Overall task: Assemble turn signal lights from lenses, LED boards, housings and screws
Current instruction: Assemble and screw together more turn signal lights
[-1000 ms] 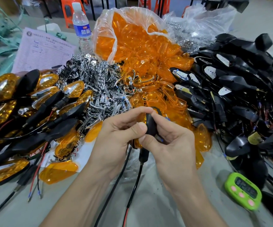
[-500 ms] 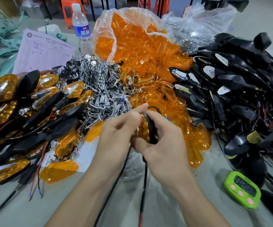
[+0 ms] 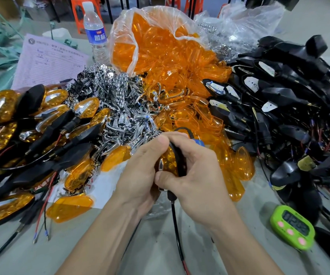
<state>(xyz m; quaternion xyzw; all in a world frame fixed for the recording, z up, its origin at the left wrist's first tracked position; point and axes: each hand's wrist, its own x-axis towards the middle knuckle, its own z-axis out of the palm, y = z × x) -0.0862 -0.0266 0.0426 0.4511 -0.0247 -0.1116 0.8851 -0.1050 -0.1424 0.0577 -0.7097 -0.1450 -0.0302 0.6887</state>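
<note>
Both my hands hold one turn signal light (image 3: 172,161) at the table's middle: a black housing edge with an orange lens and a chrome insert showing between the fingers. My left hand (image 3: 142,171) grips its left side, thumb on top. My right hand (image 3: 197,171) wraps its right side, thumb pressed under the lens. Its black cable (image 3: 177,231) hangs down toward me. Loose orange lenses (image 3: 172,62) spill from a clear bag behind. Chrome inserts (image 3: 120,100) lie in a heap. Black housings with boards (image 3: 279,100) pile up on the right.
Finished amber lights (image 3: 31,124) with wires are stacked at the left. A single orange lens (image 3: 71,207) lies near my left forearm. A green timer (image 3: 293,227) sits at lower right. A water bottle (image 3: 95,34) and a paper form (image 3: 49,64) stand at the back left.
My hands have turned the light so the orange lens and chrome insert face me. My right thumb has moved under the lens; the cable has swung right.
</note>
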